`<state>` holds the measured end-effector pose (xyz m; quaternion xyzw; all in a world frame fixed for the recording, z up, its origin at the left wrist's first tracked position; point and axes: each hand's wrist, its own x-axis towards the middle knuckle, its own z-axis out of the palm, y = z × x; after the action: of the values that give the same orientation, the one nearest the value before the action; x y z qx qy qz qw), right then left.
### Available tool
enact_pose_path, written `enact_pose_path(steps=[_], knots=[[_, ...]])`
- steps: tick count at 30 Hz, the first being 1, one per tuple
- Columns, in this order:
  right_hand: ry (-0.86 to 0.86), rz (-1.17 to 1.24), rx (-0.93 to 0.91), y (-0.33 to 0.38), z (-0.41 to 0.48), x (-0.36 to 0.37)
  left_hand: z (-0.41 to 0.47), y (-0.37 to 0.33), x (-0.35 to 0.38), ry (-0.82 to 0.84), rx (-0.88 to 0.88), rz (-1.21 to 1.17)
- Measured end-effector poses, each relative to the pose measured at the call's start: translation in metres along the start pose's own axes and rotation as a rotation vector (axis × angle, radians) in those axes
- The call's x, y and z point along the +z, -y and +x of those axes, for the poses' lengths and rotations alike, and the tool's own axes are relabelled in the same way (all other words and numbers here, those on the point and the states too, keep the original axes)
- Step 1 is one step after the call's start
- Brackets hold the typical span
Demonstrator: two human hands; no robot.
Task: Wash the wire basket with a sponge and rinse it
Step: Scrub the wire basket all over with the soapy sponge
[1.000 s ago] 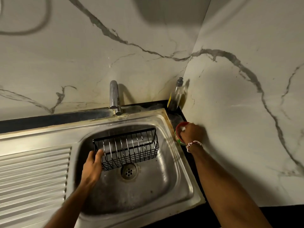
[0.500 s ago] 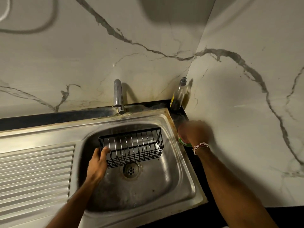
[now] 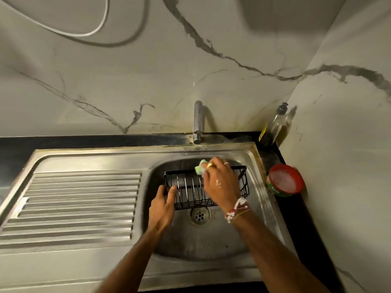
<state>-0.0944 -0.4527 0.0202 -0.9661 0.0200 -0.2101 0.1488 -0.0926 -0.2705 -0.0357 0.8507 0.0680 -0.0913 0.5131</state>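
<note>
Soft sponge (image 3: 200,168) on black wire basket (image 3: 188,190) — rectangular.

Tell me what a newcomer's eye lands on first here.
The black wire basket sits in the steel sink. The left hand holds its left end while the right hand presses a pale green sponge to its back rim. A red tub stands right of the sink.

You have two hands in the middle of the picture, your left hand (image 3: 161,208) and your right hand (image 3: 220,182), and with them one black wire basket (image 3: 186,189) and one green sponge (image 3: 200,169). You can count one sink (image 3: 211,248) with one drain (image 3: 199,215) low in the middle, and one tap (image 3: 198,121) above it. On the right side there is one bottle (image 3: 275,127) and one red tub (image 3: 284,180).
</note>
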Motion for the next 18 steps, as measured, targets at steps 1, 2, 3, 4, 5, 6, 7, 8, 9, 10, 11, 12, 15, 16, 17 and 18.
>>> enact_pose_path(steps=[1, 2, 3, 4, 5, 6, 7, 8, 9, 10, 11, 12, 15, 16, 17, 18], knots=[[0.016, 0.006, -0.029, 0.015, -0.003, 0.007, 0.0, 0.001, 0.0, -0.007, 0.003, -0.008], [0.027, 0.02, -0.062, 0.03, -0.004, 0.013, -0.002, 0.001, 0.0, -0.007, 0.006, -0.014], [0.036, 0.037, -0.102, 0.045, -0.004, 0.019, -0.003, 0.003, 0.0, -0.008, 0.018, -0.018], [0.044, 0.05, -0.139, 0.057, -0.003, 0.025, -0.004, 0.002, -0.001, -0.005, 0.03, -0.017], [0.056, 0.054, -0.169, 0.066, -0.002, 0.028, -0.005, 0.002, -0.001, -0.003, 0.041, -0.02], [0.066, 0.05, -0.191, 0.07, -0.001, 0.03, -0.005, 0.001, -0.002, -0.006, 0.045, -0.024], [0.064, 0.04, -0.198, 0.067, 0.0, 0.03, -0.004, 0.001, -0.003, -0.014, 0.044, -0.024], [0.048, 0.027, -0.185, 0.058, 0.001, 0.028, -0.003, 0.001, -0.006, -0.024, 0.035, -0.019], [0.019, 0.012, -0.14, 0.044, 0.0, 0.023, -0.002, 0.002, -0.008, -0.028, 0.033, -0.014], [-0.013, -0.002, -0.067, 0.028, -0.001, 0.018, -0.002, 0.004, -0.012, -0.034, 0.026, -0.012], [-0.039, -0.007, 0.024, 0.013, 0.0, 0.012, -0.002, 0.004, -0.014, -0.037, 0.024, -0.015], [-0.056, -0.003, 0.11, 0.001, 0.0, 0.006, -0.003, 0.004, -0.015, -0.039, 0.023, -0.019], [-0.082, 0.04, 0.132, 0.014, 0.006, 0.013, -0.006, -0.002, -0.018, -0.046, 0.034, -0.009], [-0.076, 0.055, 0.064, 0.031, 0.007, 0.018, -0.007, -0.004, -0.017, -0.041, 0.035, 0.002], [-0.064, 0.075, -0.016, 0.05, 0.007, 0.024, -0.007, -0.005, -0.015, -0.034, 0.036, 0.006], [-0.063, 0.091, -0.092, 0.068, 0.009, 0.028, -0.007, -0.005, -0.014, -0.028, 0.043, 0.008]])
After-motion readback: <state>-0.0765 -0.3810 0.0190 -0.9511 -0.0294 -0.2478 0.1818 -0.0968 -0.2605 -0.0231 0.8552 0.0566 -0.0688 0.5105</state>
